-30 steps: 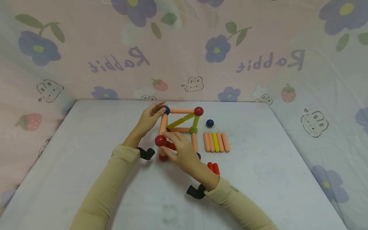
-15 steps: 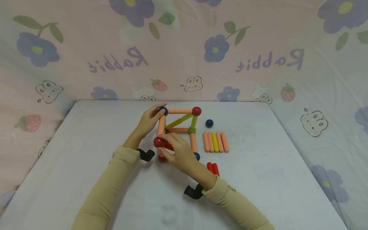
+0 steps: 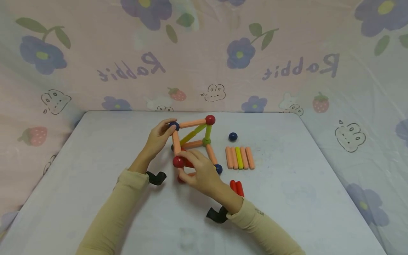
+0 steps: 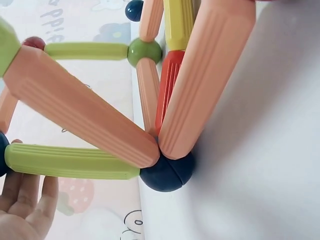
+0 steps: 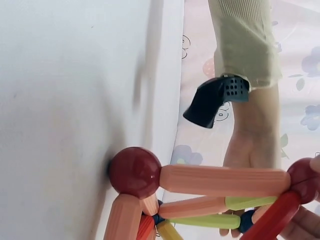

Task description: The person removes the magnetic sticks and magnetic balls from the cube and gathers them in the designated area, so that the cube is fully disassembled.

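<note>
A box-like frame of magnetic sticks and balls stands on the table, made of orange, yellow, green and red sticks. My left hand (image 3: 157, 139) grips the blue ball (image 3: 174, 126) at its upper back left corner. With thumb and fingertips, my right hand (image 3: 204, 173) pinches the upper front red ball (image 3: 178, 162). An orange stick (image 3: 176, 142) joins these two balls. Another red ball (image 3: 210, 120) tops the back right corner, above a green ball (image 3: 207, 142). In the right wrist view a lower red ball (image 5: 135, 172) sits close to the table. My right hand hides part of the frame's front.
Right of the frame lies a loose blue ball (image 3: 233, 136). Below it several orange sticks (image 3: 248, 158) and one yellow stick (image 3: 239, 158) form a row. Red sticks (image 3: 237, 187) lie nearer, beside my right wrist. A printed curtain (image 3: 204, 53) hangs behind the table (image 3: 287, 212).
The frame's back has swung left, turning the whole frame slightly. My left hand has moved left and a little nearer with the blue ball. My right hand stays on the red ball, almost in place.
</note>
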Demonstrator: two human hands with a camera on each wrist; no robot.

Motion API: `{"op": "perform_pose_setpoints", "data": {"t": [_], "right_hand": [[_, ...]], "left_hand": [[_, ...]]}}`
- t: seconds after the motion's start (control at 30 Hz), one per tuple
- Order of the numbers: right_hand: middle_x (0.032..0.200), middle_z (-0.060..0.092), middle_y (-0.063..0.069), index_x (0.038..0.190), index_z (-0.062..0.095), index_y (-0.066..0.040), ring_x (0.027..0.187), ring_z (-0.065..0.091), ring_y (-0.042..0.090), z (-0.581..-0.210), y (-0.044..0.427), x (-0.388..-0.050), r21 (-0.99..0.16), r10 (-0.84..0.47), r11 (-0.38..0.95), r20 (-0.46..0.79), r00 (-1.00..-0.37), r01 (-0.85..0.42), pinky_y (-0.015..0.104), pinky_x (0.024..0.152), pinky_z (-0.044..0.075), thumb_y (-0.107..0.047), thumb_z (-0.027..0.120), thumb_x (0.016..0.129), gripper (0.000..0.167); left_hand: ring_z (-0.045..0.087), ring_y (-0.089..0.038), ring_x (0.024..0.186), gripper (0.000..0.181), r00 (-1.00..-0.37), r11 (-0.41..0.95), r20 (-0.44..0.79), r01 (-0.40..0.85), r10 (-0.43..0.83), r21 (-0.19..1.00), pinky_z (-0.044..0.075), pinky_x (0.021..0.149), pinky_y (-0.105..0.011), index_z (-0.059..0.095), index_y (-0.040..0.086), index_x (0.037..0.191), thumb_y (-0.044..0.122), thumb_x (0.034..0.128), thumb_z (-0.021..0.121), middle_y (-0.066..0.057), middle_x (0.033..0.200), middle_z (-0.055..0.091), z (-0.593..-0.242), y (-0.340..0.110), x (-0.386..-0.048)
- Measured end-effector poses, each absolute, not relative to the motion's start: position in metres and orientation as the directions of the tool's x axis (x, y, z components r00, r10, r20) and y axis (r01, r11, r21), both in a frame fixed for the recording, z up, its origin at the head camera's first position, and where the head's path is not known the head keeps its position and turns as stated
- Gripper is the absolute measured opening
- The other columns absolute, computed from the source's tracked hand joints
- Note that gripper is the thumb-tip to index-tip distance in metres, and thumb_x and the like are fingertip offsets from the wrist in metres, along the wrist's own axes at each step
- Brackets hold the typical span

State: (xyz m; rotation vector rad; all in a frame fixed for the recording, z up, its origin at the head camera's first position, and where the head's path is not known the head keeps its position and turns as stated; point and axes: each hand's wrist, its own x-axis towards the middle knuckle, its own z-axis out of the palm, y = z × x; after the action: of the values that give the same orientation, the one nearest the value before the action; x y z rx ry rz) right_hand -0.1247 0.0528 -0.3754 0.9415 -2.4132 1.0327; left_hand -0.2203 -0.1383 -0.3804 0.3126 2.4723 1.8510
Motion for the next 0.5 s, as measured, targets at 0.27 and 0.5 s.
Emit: {"op": "perform_pose_setpoints", "data": {"t": [0.27,0.5], "right_hand": [[0.105,0.067,0.007,0.116,0.061,-0.009,0.093,0.064,0.014,-0.38,0.056,-0.123,-0.507,-0.435,0.495,0.558,-0.706,-0.706,0.023,0.08,0.059,-0.012,0.072,0.081,0.037],[0.099,0.066,0.004,0.112,0.062,-0.008,0.088,0.062,0.012,-0.381,0.062,-0.123,-0.495,-0.428,0.494,0.577,-0.696,-0.715,0.019,0.077,0.057,-0.011,0.07,0.081,0.032]], "left_hand": [[0.053,-0.031,0.127,0.044,-0.983,0.252,0.106,0.141,0.147,0.957,0.041,0.111,-0.048,0.045,0.015,0.141,0.033,0.101,0.049,-0.02,0.138,0.052,-0.383,-0.15,-0.206],[0.054,-0.017,0.123,0.045,-0.987,0.259,0.114,0.141,0.115,0.956,0.045,0.107,-0.032,0.044,0.014,0.142,0.032,0.101,0.049,-0.017,0.139,0.053,-0.388,-0.157,-0.195]]}}
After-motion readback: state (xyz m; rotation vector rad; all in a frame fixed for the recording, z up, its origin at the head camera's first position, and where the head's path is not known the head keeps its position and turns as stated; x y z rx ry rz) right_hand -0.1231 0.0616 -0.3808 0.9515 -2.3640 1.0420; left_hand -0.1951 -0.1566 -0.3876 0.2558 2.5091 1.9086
